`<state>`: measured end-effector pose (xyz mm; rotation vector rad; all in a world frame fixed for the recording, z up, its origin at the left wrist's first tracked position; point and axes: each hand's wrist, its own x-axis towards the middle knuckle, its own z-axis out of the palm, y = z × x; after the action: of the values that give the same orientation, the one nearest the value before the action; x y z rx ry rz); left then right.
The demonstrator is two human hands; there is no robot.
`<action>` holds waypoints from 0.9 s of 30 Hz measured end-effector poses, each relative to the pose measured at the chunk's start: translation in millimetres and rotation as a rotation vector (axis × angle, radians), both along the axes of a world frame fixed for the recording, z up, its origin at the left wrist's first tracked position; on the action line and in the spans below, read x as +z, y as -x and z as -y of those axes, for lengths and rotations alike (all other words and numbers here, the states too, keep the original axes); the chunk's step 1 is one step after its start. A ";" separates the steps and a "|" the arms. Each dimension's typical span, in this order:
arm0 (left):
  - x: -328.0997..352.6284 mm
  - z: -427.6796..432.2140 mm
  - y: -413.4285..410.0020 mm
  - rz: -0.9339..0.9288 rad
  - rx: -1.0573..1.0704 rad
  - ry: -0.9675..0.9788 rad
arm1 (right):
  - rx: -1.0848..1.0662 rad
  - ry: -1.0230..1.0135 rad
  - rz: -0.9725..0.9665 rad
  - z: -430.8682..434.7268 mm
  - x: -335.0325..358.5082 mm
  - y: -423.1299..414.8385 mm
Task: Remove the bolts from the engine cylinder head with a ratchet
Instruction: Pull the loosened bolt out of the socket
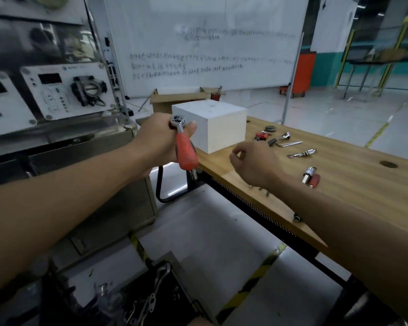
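A head-worn view looked down along two bare forearms. The left hand (160, 140), just left of centre at about 10 o'clock, gripped a ratchet (186, 152) by its red handle, fingers wrapped round it and thumb up beside the chrome head, which pointed toward 12 o'clock and touched no bolt. The right hand (253, 162), at about 3 o'clock, hovered above a wooden bench (353, 196) with fingers curled and thumb meeting forefinger. Whether it pinched something small could not be told. Dark, blurred engine parts (99, 302) sat at 7 o'clock along the bottom edge, well apart from both hands. The cylinder head was probably among them, though no bolts could be made out there. A few small dark bits (262, 188) lay on the bench just beside the right wrist, possibly bolts already removed, but they were too small to be sure. The ratchet seemed to be off the work, and how many bolts remained could not be counted. A hex key (290, 144) and an extension bar (302, 153) lay at 2 o'clock, near a white block (210, 125). A whiteboard (198, 43) at 12 o'clock carried lines of handwriting too blurred to read. No brand was legible on the ratchet.
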<state>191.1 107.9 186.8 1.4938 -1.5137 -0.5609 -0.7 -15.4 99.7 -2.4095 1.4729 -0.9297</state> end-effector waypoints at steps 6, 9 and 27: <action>31.7 -39.6 -56.0 0.092 0.158 0.127 | 0.426 0.171 0.368 -97.6 70.6 -116.2; 53.1 -72.2 -91.8 0.163 0.272 0.204 | 0.566 0.090 0.458 -134.6 85.0 -161.9; 82.8 -213.8 -214.8 0.313 0.666 0.325 | 1.002 -0.013 0.672 -256.6 112.6 -307.2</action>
<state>405.9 321.7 269.6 1.7422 -1.1472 0.3088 306.5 241.2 212.3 -2.0421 0.0033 -1.1999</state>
